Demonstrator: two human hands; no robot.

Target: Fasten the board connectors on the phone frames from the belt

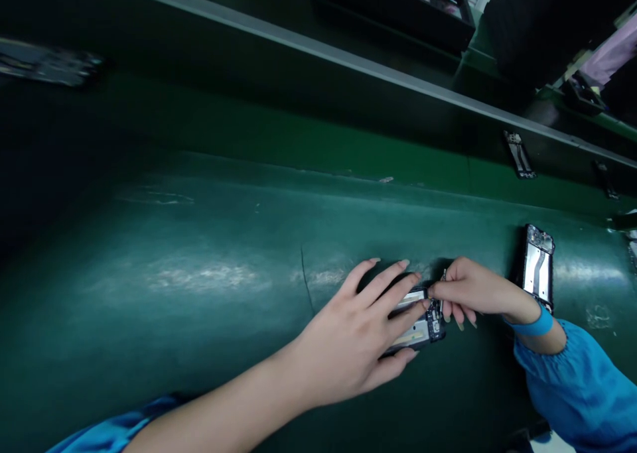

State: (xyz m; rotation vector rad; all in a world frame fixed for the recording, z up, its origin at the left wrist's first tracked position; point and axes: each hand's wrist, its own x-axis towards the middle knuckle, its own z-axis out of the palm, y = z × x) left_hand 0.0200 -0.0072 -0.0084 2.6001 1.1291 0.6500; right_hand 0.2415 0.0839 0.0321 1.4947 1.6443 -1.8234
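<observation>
An opened phone (423,331) lies on the green bench top, its circuit parts showing at the right end and pale strips along its body. My left hand (353,333) is laid across it, fingers over the body and thumb along the near edge, holding it against the bench; much of the phone is hidden underneath. At the phone's right end, my right hand (462,287) is closed in a pinch on a small thin metallic piece (442,294). Whether that piece is still joined to the phone cannot be made out. A blue band (533,322) circles my right wrist.
Right of my hands lies another opened phone (538,267). Beyond, a phone frame (520,154) and a darker one (606,180) lie on the lower green strip. A blurred phone frame (54,65) is at far left. A grey rail (318,50) crosses behind, with a dark tray (398,8) past it.
</observation>
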